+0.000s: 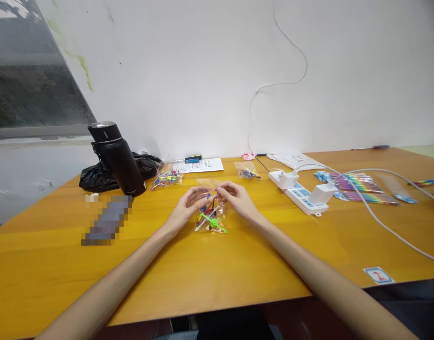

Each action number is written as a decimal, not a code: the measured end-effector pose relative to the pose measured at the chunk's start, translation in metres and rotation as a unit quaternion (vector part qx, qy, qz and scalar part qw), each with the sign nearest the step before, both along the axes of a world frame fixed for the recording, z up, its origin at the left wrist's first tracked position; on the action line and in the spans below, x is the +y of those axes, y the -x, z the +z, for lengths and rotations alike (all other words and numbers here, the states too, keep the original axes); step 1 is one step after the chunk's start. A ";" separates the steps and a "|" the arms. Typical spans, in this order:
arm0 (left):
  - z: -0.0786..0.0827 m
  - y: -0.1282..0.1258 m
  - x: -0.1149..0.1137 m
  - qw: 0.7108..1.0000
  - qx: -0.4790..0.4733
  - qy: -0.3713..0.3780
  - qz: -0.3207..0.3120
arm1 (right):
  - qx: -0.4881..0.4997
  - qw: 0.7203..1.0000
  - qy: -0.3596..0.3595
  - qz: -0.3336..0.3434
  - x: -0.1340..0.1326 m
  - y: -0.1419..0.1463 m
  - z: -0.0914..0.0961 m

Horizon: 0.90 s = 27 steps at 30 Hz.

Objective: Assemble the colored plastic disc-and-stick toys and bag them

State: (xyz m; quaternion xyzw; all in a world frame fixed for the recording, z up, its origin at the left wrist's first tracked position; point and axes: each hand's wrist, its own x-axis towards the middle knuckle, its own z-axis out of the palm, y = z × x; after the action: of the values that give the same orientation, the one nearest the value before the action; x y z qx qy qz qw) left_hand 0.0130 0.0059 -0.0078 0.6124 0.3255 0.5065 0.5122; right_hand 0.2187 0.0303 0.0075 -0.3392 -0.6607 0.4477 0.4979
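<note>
A clear plastic bag [212,218] with small colourful plastic pieces stands on the table between my hands. Green, white, red and blue pieces show through it, among them a bright green arrow-tipped one near its bottom. My left hand [189,204] pinches the bag's upper left edge, fingers curled. On the upper right, my right hand [237,198] grips the same bag near its top between thumb and fingers. The flap of the bag shows a little above the fingertips.
A black bottle [119,160] stands at left by a black plastic bag [92,175] and a pixelated flat object [108,219]. Further filled bags [169,177] and a smaller bag [248,171] lie behind. At right are a white power strip [302,196], cables and rainbow-coloured packs [365,189].
</note>
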 end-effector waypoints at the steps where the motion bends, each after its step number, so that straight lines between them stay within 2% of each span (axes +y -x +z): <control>1: 0.001 0.000 0.000 1.000 -0.016 -0.003 0.010 | -0.006 1.000 0.001 0.006 -0.001 0.000 0.000; 4: 0.002 0.002 0.001 0.998 -0.045 0.002 0.033 | -0.014 1.000 -0.003 0.020 -0.003 0.001 -0.001; 7: 0.002 0.003 0.001 0.999 -0.041 -0.001 0.036 | -0.006 1.000 -0.017 0.006 -0.005 0.001 0.000; 11: 0.004 0.002 -0.003 0.999 -0.042 0.010 0.011 | -0.012 0.999 -0.047 -0.013 -0.007 0.000 0.003; 16: 0.006 -0.003 -0.007 0.993 -0.073 0.082 -0.046 | -0.053 0.996 -0.070 -0.017 -0.008 0.000 0.004; 20: 0.006 -0.005 -0.008 0.994 -0.071 0.078 -0.028 | -0.024 0.998 -0.050 -0.022 -0.006 0.001 0.002; 27: 0.009 -0.002 -0.008 0.993 -0.061 0.098 -0.030 | 0.052 0.993 -0.011 -0.108 -0.004 0.001 0.008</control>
State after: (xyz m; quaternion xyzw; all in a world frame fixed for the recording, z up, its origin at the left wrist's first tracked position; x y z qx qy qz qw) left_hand 0.0148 -0.0023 0.0009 0.5367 0.3236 0.4932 0.6033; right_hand 0.2181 0.0259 0.0153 -0.3795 -0.5981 0.4009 0.5810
